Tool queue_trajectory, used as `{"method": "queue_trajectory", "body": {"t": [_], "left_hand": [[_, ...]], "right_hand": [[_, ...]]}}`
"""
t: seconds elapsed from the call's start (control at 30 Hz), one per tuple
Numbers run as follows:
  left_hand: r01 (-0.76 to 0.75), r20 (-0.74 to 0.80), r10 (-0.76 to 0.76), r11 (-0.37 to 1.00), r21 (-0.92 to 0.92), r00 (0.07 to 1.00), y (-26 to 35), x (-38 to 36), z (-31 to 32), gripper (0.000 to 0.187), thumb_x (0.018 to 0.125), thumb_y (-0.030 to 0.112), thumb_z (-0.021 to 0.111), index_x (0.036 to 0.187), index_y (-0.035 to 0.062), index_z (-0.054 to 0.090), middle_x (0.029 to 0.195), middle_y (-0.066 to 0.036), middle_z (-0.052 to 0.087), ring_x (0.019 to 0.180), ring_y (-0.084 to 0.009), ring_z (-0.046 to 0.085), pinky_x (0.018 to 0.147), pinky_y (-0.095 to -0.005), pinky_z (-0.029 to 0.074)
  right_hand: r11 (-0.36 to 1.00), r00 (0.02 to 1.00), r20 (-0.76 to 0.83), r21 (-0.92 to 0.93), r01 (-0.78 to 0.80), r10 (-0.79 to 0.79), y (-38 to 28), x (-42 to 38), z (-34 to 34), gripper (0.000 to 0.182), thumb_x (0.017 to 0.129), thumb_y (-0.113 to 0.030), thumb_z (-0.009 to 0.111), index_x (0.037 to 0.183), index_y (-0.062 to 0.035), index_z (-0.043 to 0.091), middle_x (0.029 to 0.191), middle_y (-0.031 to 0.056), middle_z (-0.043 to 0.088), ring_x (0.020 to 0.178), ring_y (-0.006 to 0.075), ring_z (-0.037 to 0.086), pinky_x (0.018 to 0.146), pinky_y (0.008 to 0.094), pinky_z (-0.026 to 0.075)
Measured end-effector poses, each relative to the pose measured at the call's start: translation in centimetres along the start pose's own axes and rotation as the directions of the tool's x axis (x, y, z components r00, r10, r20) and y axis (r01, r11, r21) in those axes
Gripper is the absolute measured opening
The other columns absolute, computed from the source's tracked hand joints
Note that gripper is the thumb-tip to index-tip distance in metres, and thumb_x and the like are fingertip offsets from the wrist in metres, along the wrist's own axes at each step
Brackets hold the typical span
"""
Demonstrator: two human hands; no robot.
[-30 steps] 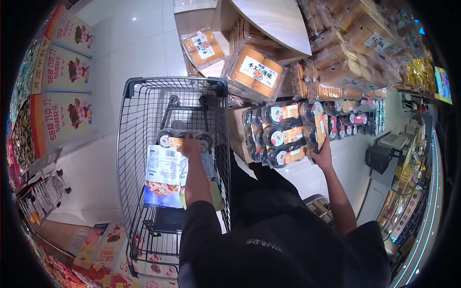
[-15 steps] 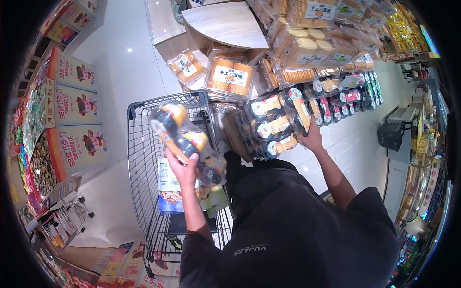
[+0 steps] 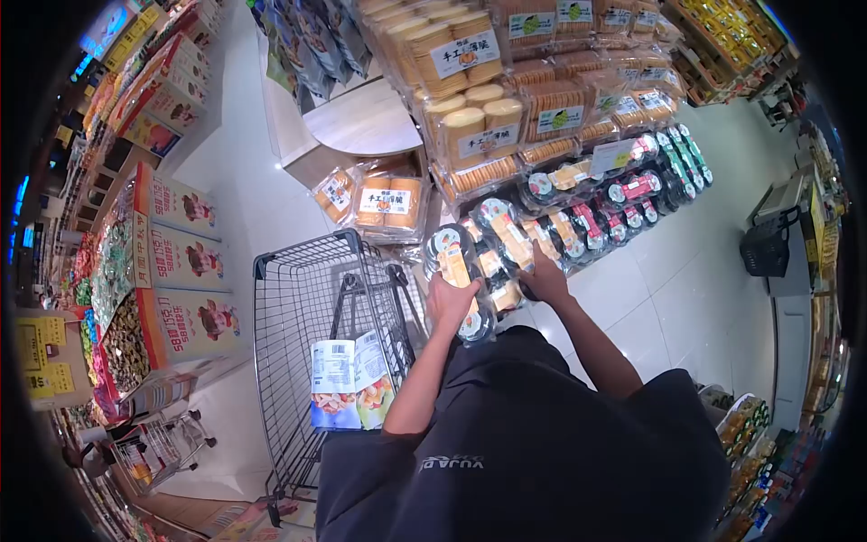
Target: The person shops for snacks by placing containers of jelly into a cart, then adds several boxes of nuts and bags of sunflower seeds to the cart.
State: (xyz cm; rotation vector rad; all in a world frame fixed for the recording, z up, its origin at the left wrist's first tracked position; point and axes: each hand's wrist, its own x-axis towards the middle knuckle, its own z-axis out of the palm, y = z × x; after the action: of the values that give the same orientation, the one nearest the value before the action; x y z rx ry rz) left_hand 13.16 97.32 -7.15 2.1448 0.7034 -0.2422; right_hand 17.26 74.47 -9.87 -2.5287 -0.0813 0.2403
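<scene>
Head view: shows left hand [image 3: 451, 303] clenched around a left pack [image 3: 463, 282], clear plastic with orange label, held lengthwise at near-left corner of the pack row [image 3: 564, 237]. Shows right hand [image 3: 546, 278] grasping near end of a right pack [image 3: 506, 233], similarly labelled, just beside the left pack and over the row. Can't tell whether either pack touches those beneath. Note cart [image 3: 307, 244] left of both hands; see blue pouch [image 3: 333, 384] and green pouch [image 3: 371, 379] side by side inside, toward near edge. Find crackers [image 3: 465, 54] stacked beyond far edge of row, with price card [image 3: 613, 157] between.
</scene>
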Motion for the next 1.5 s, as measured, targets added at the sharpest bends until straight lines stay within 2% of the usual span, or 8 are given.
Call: {"method": "queue_trajectory", "body": {"t": [0.17,0.37,0.5,0.77,0.9,1.17,1.33,1.5], "left_hand": [[0.021,-0.130,-0.017,0.999,0.033,0.991,2.1,0.0,4.0,0.086,0.058,0.051,0.081,0.114,-0.0070,0.049,0.112,-0.024,0.058,0.108,-0.0389,0.057,0.091,-0.0469,0.047],[0.010,-0.355,-0.010,1.000,0.000,0.935,0.7,1.0,8.9,0.095,0.057,0.054,0.082,0.122,-0.0061,0.048,0.119,-0.025,0.054,0.114,-0.0393,0.052,0.100,-0.0463,0.040],[-0.008,-0.334,-0.021,0.996,-0.086,0.942,1.0,0.9,9.0,0.107,0.056,0.054,0.083,0.133,-0.0057,0.039,0.126,-0.029,0.049,0.122,-0.0425,0.044,0.106,-0.0476,0.033],[-0.057,-0.338,0.028,0.995,-0.077,0.941,-0.5,0.9,10.6,0.117,0.057,0.052,0.084,0.142,-0.0045,0.028,0.131,-0.031,0.046,0.127,-0.0459,0.039,0.109,-0.0477,0.030],[-0.114,-0.307,0.061,0.980,-0.160,0.950,-0.5,-0.5,10.5,0.120,0.061,0.048,0.083,0.147,-0.0034,0.018,0.129,-0.034,0.046,0.129,-0.0472,0.036,0.114,-0.0490,0.019],[-0.171,-0.161,0.142,0.968,-0.184,0.977,-1.0,-1.1,8.2,0.120,0.064,0.048,0.083,0.146,-0.0099,0.016,0.138,-0.033,0.039,0.130,-0.0423,0.038,0.108,-0.0441,0.033],[-0.306,-0.398,0.294,0.951,0.035,0.869,-4.7,-7.4,1.4,0.099,0.072,0.033,0.080,0.143,-0.0085,0.026,0.139,-0.030,0.040,0.129,-0.0417,0.040,0.109,-0.0440,0.031],[0.148,-0.735,0.008,0.978,0.147,0.678,-18.0,-18.6,-8.6,0.074,0.075,0.034,0.077,0.128,-0.0071,0.046,0.126,-0.025,0.051,0.118,-0.0390,0.049,0.101,-0.0445,0.038]], "right_hand": [[0.986,0.984,-0.074,0.028,0.165,-0.162,2.3,0.3,1.0,0.090,0.081,-0.042,0.070,0.144,0.0055,0.026,0.126,0.0317,0.053,0.115,0.0439,0.055,0.096,0.0444,0.044],[0.998,0.987,0.150,-0.023,0.056,-0.052,2.6,0.2,0.0,0.097,0.081,-0.058,0.061,0.147,-0.0003,0.021,0.118,0.0324,0.057,0.109,0.0442,0.058,0.091,0.0480,0.047],[0.995,0.971,0.221,-0.009,0.095,-0.091,3.5,0.7,0.5,0.113,0.075,-0.069,0.062,0.146,0.0069,0.017,0.133,0.0323,0.049,0.118,0.0447,0.053,0.101,0.0475,0.042],[0.980,0.946,0.256,0.032,0.195,-0.197,4.8,0.8,1.6,0.122,0.071,-0.073,0.063,0.152,-0.0043,0.003,0.138,0.0349,0.042,0.125,0.0473,0.046,0.103,0.0482,0.040],[0.984,0.960,0.215,0.064,0.168,-0.178,3.0,0.0,0.1,0.122,0.068,-0.067,0.072,0.152,-0.0044,0.010,0.133,0.0323,0.048,0.121,0.0452,0.051,0.100,0.0447,0.043],[0.961,0.963,0.125,0.171,0.217,-0.239,4.2,0.2,0.7,0.116,0.070,-0.050,0.078,0.154,-0.0138,0.007,0.136,0.0284,0.045,0.120,0.0430,0.051,0.097,0.0471,0.044],[0.945,0.958,0.099,0.215,0.245,-0.271,5.2,0.3,1.3,0.108,0.075,-0.047,0.076,0.153,-0.0095,0.010,0.136,0.0305,0.045,0.124,0.0443,0.047,0.101,0.0461,0.040],[0.876,0.918,-0.147,0.275,0.397,-0.370,5.0,-0.8,-0.2,0.070,0.088,-0.025,0.065,0.145,-0.0016,0.032,0.136,0.0233,0.045,0.126,0.0389,0.044,0.105,0.0426,0.036]]}}
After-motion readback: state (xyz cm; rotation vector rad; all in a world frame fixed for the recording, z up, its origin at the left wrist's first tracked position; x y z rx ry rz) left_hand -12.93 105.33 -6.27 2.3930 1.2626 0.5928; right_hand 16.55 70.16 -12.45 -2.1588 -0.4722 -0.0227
